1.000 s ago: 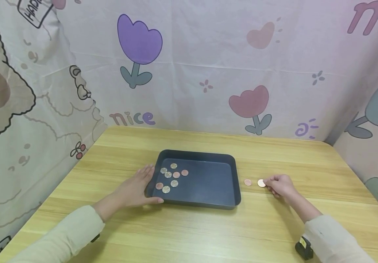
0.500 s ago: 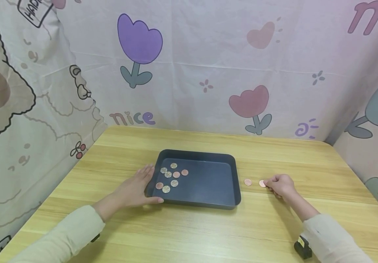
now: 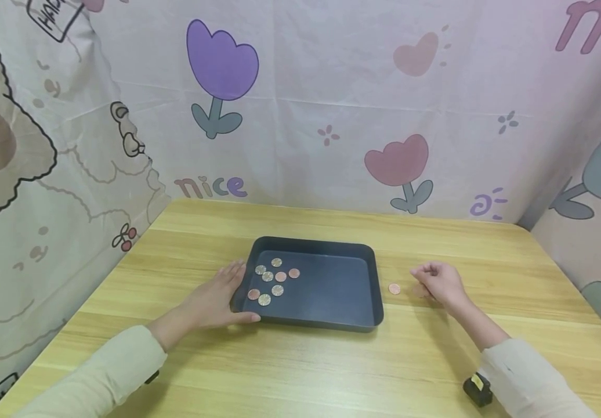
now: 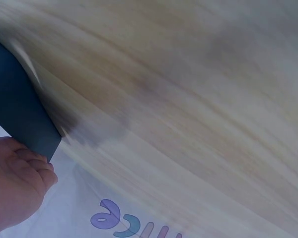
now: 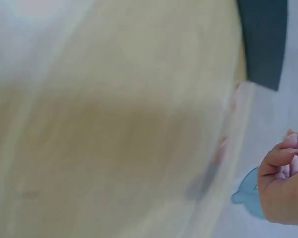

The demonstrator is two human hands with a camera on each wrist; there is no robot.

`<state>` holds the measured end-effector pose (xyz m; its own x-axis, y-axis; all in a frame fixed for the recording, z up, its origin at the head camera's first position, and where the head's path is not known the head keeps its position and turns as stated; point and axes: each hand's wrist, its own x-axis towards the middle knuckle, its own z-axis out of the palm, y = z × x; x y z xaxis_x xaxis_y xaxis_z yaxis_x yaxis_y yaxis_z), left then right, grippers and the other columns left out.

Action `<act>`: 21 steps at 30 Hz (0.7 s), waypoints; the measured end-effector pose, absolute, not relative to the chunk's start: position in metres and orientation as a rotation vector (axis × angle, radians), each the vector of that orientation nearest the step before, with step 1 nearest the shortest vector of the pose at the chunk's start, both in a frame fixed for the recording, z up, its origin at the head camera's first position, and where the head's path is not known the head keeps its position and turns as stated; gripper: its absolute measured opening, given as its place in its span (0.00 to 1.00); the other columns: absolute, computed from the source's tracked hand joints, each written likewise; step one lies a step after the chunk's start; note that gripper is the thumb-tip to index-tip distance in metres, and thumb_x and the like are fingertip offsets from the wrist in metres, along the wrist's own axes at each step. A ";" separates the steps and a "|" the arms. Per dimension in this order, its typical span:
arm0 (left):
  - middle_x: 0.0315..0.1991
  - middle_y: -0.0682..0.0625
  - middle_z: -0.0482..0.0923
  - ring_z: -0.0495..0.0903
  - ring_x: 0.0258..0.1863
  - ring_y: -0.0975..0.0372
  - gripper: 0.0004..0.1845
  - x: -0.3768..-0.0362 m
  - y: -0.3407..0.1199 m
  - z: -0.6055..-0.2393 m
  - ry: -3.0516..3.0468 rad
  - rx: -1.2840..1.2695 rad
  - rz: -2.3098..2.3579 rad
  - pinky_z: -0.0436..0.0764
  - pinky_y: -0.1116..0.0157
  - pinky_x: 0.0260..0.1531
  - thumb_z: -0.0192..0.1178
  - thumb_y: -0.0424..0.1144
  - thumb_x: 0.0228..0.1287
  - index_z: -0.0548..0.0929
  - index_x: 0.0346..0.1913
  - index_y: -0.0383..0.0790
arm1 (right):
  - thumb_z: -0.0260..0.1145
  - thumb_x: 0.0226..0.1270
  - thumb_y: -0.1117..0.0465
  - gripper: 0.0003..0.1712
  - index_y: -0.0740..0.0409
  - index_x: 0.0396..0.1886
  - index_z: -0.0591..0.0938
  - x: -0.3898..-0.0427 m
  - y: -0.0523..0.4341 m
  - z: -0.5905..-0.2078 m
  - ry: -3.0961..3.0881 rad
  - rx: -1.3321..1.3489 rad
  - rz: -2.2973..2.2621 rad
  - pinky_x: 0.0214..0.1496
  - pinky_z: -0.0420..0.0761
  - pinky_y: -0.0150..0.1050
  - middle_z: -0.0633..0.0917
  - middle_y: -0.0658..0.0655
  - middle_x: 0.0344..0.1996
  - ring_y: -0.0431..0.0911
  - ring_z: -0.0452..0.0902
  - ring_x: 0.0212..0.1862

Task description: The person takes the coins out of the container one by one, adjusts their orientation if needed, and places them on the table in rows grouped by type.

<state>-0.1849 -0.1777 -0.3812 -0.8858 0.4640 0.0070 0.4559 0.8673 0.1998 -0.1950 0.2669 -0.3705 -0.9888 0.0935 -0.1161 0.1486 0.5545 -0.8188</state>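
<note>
In the head view the left hand (image 3: 216,302) lay with straight fingers against the left wall of the dark tray (image 3: 332,319), which stood mid-surface (image 3: 300,371) and held eight coins (image 3: 269,277). The right hand (image 3: 438,283) hovered with curled fingers just right of a copper coin (image 3: 394,288) beside the tray; a second coin (image 3: 419,290) showed dimly at it, and whether it was pinched could not be told.

The left wrist view showed fingers (image 4: 39,171) touching the tray's corner (image 4: 20,114).

The right wrist view, blurred, showed fingers (image 5: 280,156) curled.

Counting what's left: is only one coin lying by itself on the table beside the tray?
Cannot tell: one coin lies clearly; another may sit under the right hand.
</note>
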 end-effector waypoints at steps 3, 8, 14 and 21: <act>0.71 0.33 0.50 0.51 0.71 0.42 0.62 -0.185 -0.178 -0.382 2.998 0.742 0.310 0.56 0.50 0.70 0.56 0.74 0.45 0.54 0.68 0.24 | 0.58 0.67 0.60 0.17 0.73 0.42 0.74 -0.196 0.252 -0.362 2.674 0.136 -1.594 0.15 0.68 0.27 0.73 0.46 0.18 0.33 0.64 0.15; 0.71 0.33 0.51 0.51 0.71 0.43 0.62 -0.186 -0.178 -0.382 3.000 0.748 0.311 0.57 0.50 0.70 0.55 0.74 0.45 0.54 0.68 0.24 | 0.60 0.64 0.64 0.16 0.77 0.42 0.74 -0.198 0.225 -0.357 2.584 -0.030 -1.767 0.15 0.68 0.26 0.74 0.45 0.19 0.33 0.66 0.15; 0.71 0.33 0.49 0.50 0.71 0.43 0.62 -0.186 -0.178 -0.382 2.996 0.746 0.312 0.56 0.51 0.70 0.55 0.74 0.45 0.53 0.69 0.25 | 0.61 0.64 0.63 0.15 0.72 0.44 0.77 -0.203 0.189 -0.356 2.527 -0.159 -1.759 0.15 0.67 0.26 0.76 0.47 0.21 0.36 0.68 0.18; 0.71 0.33 0.49 0.50 0.71 0.43 0.62 -0.186 -0.179 -0.382 2.997 0.740 0.307 0.55 0.51 0.70 0.55 0.74 0.45 0.53 0.69 0.25 | 0.63 0.62 0.64 0.13 0.70 0.42 0.78 -0.209 0.148 -0.359 2.462 -0.285 -1.765 0.18 0.72 0.29 0.78 0.48 0.22 0.38 0.70 0.20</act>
<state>-0.1856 -0.1790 -0.3816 -0.8854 0.4647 0.0096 0.4569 0.8666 0.2006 -0.2088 0.1478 -0.3593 -0.9777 -0.2082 0.0286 -0.0939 0.3110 -0.9458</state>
